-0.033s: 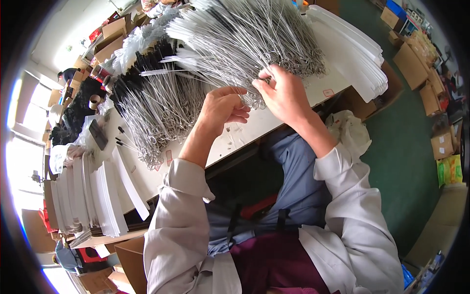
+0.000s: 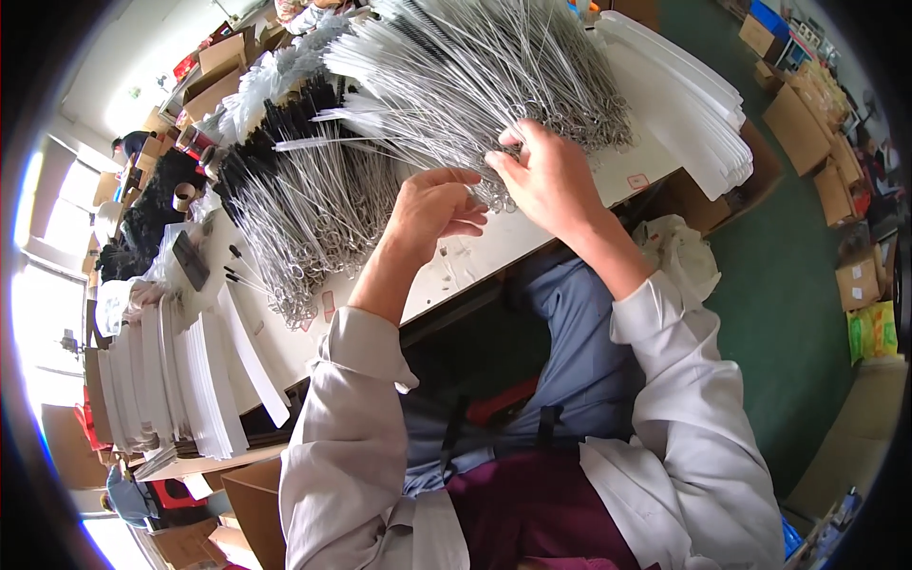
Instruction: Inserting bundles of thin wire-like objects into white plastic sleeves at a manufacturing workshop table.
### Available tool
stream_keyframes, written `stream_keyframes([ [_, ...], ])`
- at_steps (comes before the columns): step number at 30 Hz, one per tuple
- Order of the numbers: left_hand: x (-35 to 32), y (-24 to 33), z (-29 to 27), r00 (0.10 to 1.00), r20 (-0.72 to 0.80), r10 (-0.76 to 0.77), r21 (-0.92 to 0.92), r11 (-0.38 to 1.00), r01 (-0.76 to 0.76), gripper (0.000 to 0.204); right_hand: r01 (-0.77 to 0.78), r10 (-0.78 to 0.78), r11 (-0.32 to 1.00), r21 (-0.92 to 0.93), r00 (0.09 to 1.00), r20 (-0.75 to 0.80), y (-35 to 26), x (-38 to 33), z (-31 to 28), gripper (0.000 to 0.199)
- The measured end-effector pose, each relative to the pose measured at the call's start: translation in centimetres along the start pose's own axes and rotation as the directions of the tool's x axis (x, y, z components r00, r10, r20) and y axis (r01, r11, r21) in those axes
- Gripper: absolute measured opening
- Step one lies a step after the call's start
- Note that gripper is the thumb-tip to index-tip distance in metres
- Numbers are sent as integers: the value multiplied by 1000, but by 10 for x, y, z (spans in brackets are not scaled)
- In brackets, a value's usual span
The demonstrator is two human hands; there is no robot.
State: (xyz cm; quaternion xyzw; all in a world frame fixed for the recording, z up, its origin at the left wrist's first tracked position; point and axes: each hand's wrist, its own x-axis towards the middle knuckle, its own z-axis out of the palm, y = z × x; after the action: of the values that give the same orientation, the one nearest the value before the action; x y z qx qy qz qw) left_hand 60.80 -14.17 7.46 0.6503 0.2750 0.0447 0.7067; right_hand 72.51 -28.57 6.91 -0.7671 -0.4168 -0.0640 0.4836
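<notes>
Many thin wire cleaning brushes with loop handles lie heaped on the white table (image 2: 456,268). The larger pile of white-bristled brushes (image 2: 446,81) has its loops toward me, and a smaller pile of black-bristled brushes (image 2: 294,180) lies to its left. At the near edge of the white pile, my right hand (image 2: 554,180) pinches wire brush handles between thumb and fingers; how many is too small to tell. My left hand (image 2: 429,214) is beside it, fingers loosely curved and apart, close to the loops. I make out nothing held in it.
White curved strips are stacked at the right (image 2: 679,100) and in another stack (image 2: 204,380) at the left. A dark flat object (image 2: 190,261) lies beyond the left stack. A pale plastic bag (image 2: 679,256) hangs below the table edge. Cardboard boxes (image 2: 798,123) stand along the right.
My right hand has shifted slightly up and to the left, its fingers still at the loops. The left hand has barely moved.
</notes>
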Motion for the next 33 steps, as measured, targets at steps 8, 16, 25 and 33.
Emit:
stream_keyframes([
  [8,24,-17,-11,957,243,161,-469,883,-29,22,78,-1,929,-361,978,208,-14,50,17,32],
  [16,25,-11,-7,980,153,131,-414,909,-56,20,49,-20,991,-127,975,222,3,71,30,27],
  [25,8,5,-8,985,134,107,-382,923,-48,22,51,-27,995,-81,963,269,9,77,18,33],
  [33,-6,32,1,991,93,92,-310,949,-59,24,54,-8,986,-155,959,283,-3,77,18,41],
])
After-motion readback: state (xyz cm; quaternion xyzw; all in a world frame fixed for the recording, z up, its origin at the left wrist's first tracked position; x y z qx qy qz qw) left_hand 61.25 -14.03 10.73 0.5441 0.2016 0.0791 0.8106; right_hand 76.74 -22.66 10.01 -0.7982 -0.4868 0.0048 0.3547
